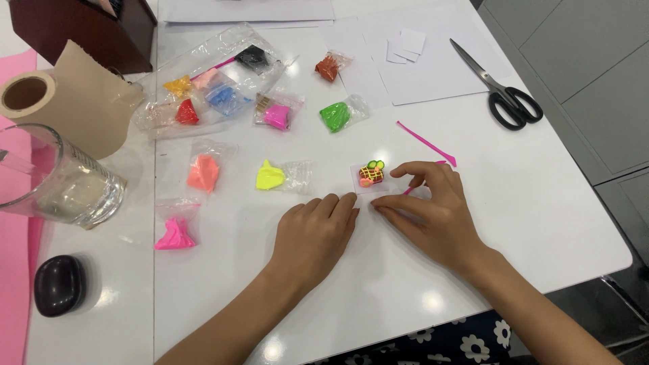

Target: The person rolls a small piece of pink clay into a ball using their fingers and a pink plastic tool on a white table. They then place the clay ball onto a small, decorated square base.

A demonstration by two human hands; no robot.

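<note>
The little clay figure (pixel 371 174), orange with a dark grid and green dots on top, sits on a small clear sheet on the white table (pixel 541 203). My right hand (pixel 433 213) curls loosely just right of it, fingers half bent, gripping nothing. My left hand (pixel 314 233) lies flat just below-left, empty. A yellow clay packet (pixel 280 176) lies left of the figure, and black scissors (pixel 503 91) lie well off to the upper right.

Black-handled steel scissors (pixel 503 91) at my upper right, white paper sheets (pixel 433 67) beside them, clear drinking glass (pixel 57 179) at far left, brown paper roll (pixel 30 91) above it, glossy black oval stone (pixel 59 285) lower left, small clear bags of coloured clay (pixel 223 94) across the upper middle
</note>
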